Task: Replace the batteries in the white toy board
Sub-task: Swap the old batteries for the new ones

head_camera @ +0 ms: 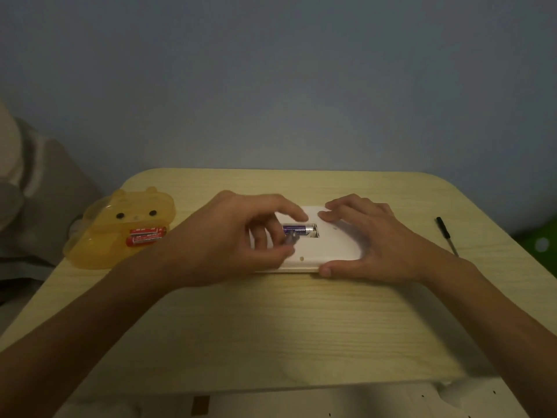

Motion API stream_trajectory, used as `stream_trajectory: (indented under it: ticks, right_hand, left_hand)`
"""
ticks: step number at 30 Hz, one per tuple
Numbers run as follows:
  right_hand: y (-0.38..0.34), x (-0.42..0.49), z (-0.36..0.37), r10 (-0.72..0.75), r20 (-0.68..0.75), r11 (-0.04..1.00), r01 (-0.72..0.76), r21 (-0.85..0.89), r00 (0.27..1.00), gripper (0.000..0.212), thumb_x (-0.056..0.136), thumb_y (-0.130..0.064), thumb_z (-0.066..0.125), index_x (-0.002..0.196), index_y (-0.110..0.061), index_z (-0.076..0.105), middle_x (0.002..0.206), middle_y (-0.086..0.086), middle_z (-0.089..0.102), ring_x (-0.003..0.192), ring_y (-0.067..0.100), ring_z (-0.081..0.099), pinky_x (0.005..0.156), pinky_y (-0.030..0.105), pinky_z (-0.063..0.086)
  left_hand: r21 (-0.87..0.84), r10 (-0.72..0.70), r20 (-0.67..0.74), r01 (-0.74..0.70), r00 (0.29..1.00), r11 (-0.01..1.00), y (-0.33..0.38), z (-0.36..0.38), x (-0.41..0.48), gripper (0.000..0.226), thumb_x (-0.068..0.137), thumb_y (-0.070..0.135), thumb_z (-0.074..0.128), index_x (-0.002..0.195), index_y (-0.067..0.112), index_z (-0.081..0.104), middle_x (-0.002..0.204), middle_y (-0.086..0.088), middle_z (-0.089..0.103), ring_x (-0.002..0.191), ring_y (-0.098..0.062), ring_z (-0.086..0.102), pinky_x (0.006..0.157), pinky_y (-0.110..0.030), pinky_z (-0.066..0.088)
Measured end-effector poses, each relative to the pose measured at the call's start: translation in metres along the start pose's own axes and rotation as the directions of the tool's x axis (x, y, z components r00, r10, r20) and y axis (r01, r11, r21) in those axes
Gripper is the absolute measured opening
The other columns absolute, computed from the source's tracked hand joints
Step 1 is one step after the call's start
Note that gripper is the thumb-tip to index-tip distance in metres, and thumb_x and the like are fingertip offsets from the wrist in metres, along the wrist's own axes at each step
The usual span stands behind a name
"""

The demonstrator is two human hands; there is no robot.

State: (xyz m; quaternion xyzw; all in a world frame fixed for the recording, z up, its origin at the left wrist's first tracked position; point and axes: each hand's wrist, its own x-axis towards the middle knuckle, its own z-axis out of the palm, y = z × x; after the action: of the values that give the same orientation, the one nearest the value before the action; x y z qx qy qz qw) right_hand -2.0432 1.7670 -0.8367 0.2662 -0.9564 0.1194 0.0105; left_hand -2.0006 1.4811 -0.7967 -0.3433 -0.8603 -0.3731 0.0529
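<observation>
With its cover off, the board [328, 251] lay face down at mid-table [271, 327]. One purple battery [297, 229] sat in the compartment [313, 233]. Beside it, the left hand [229, 236] pinched a second, blurred battery [290, 240]. The right hand [367, 242], fingers spread, steadied the board. Red batteries [146, 235] waited in the yellow box [99, 236] left of the board; fitting them and closing remained.

Dim blue-grey wall [271, 79], pale wooden table [271, 321]
</observation>
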Motion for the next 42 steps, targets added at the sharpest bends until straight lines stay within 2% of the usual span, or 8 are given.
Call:
stream_trajectory:
  ticks: [4,7,12,20,26,31,37,42]
  right_hand:
    - [0.000,-0.001,-0.001,0.000,-0.007,1.000,0.000,0.019,1.000,0.106,0.064,-0.101,0.049,0.150,-0.039,0.043,0.152,-0.017,0.038,0.143,0.007,0.033,0.123,0.041,0.023]
    - [0.000,-0.001,0.000,-0.005,-0.011,1.000,0.005,0.004,1.000,0.106,0.065,-0.101,0.048,0.150,-0.038,0.044,0.153,-0.016,0.039,0.144,0.008,0.035,0.123,0.045,0.025]
    - [0.000,-0.002,0.002,-0.014,-0.037,0.999,0.015,0.030,0.999,0.104,0.064,-0.099,0.051,0.147,-0.037,0.046,0.151,-0.015,0.041,0.144,0.009,0.037,0.122,0.044,0.025]
    - [0.000,-0.001,0.003,-0.024,-0.045,0.999,0.024,0.022,0.999,0.108,0.062,-0.103,0.043,0.147,-0.037,0.046,0.150,-0.016,0.042,0.143,0.009,0.037,0.121,0.045,0.026]
    - [0.000,-0.001,0.005,-0.027,-0.072,0.999,0.029,0.027,0.997,0.109,0.061,-0.103,0.042,0.146,-0.035,0.049,0.148,-0.015,0.043,0.142,0.009,0.040,0.121,0.047,0.027]
    - [0.001,-0.001,0.005,-0.025,-0.071,0.999,0.027,0.026,0.997,0.109,0.061,-0.104,0.041,0.146,-0.035,0.049,0.149,-0.015,0.043,0.144,0.009,0.039,0.122,0.048,0.027]
    - [-0.001,-0.002,0.002,-0.027,-0.057,0.999,0.028,0.024,0.998,0.111,0.060,-0.104,0.040,0.147,-0.035,0.048,0.150,-0.014,0.043,0.144,0.010,0.038,0.121,0.048,0.027]
    - [0.001,-0.005,-0.009,-0.010,0.072,0.999,0.007,0.043,0.997,0.114,0.063,-0.100,0.050,0.159,-0.045,0.025,0.166,-0.017,0.027,0.155,0.011,0.022,0.128,0.043,0.018]
  left_hand:
    - [-0.110,-0.095,-0.189,0.075,0.977,0.991,-0.016,0.006,0.016,0.021,0.089,0.011,0.079,0.107,0.024,0.077,0.094,0.009,0.081,0.082,-0.013,0.076,0.065,-0.029,0.060]
    - [-0.117,-0.148,-0.210,0.126,0.966,0.985,-0.027,0.010,0.025,0.015,0.090,0.014,0.079,0.102,0.023,0.076,0.097,0.011,0.081,0.084,-0.008,0.076,0.064,-0.018,0.054]
    - [0.054,-0.156,-0.156,0.166,0.975,0.985,-0.029,0.020,0.025,0.013,0.084,0.022,0.085,0.096,0.027,0.081,0.079,0.022,0.071,0.066,0.011,0.059,0.060,-0.006,0.040]
    - [0.133,-0.145,-0.101,0.158,0.984,0.978,-0.042,0.020,0.028,0.017,0.079,0.047,0.078,0.091,0.037,0.084,0.083,0.021,0.073,0.088,-0.001,0.057,0.068,-0.021,0.036]
    - [0.109,-0.113,-0.102,0.124,0.988,0.986,-0.049,0.027,0.034,0.017,0.080,0.044,0.077,0.090,0.033,0.085,0.085,0.016,0.075,0.089,-0.008,0.061,0.073,-0.028,0.045]
    - [0.104,-0.138,-0.080,0.146,0.987,0.984,-0.051,0.029,0.037,0.013,0.082,0.041,0.078,0.090,0.034,0.085,0.083,0.016,0.074,0.090,-0.007,0.059,0.069,-0.019,0.040]
    - [0.115,-0.164,-0.066,0.171,0.984,0.979,-0.044,0.031,0.042,0.004,0.084,0.036,0.081,0.087,0.035,0.084,0.079,0.014,0.075,0.083,-0.009,0.062,0.070,-0.032,0.049]
    - [0.184,-0.172,-0.064,0.181,0.983,0.966,-0.039,0.028,0.041,0.007,0.085,0.039,0.079,0.090,0.037,0.084,0.083,0.014,0.074,0.086,-0.010,0.062,0.078,-0.042,0.052]
